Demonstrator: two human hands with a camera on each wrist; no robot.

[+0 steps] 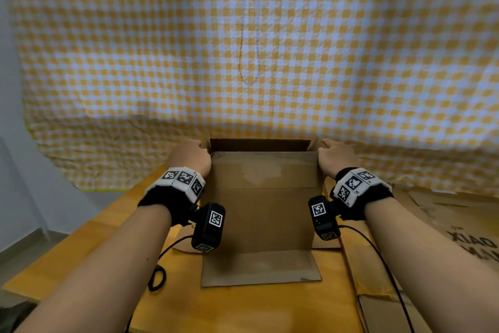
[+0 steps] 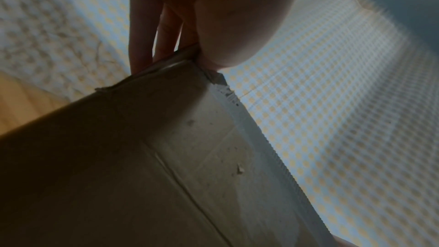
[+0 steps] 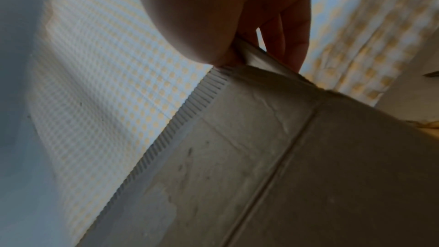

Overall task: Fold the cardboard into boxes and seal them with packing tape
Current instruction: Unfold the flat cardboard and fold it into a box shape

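Your left hand [image 1: 190, 156] is gripping the upper left corner of the brown corrugated cardboard box [image 1: 263, 205], at about 10 o'clock from the box's middle. The left wrist view is showing its fingers [image 2: 140, 44] reaching down along the outer side of the left wall while the thumb side is pressing at the corner from the near face, so the cardboard edge is being pinched between them.

The box itself is standing upright on the light wooden table [image 1: 81, 246], in the centre of your view, its top open toward the yellow-and-white checked cloth [image 1: 243, 35] hanging behind at 12 o'clock. Its near bottom flap [image 1: 260, 269] is lying flat on the table, pointing toward you at 6 o'clock. A black cable loop [image 1: 156, 278] is resting on the table at about 8 o'clock from the box.

Your right hand [image 1: 337, 157] is gripping the upper right corner of the box, at about 2 o'clock from its middle. In the right wrist view its fingers [image 3: 292, 44] are lying down the outside of the right wall and the thumb side is bearing on the corner, so this hand too is pinching the cardboard.

Flat sheets of brown cardboard [image 1: 432, 224] are lying on the table at 3 to 4 o'clock from the box, just beside it.
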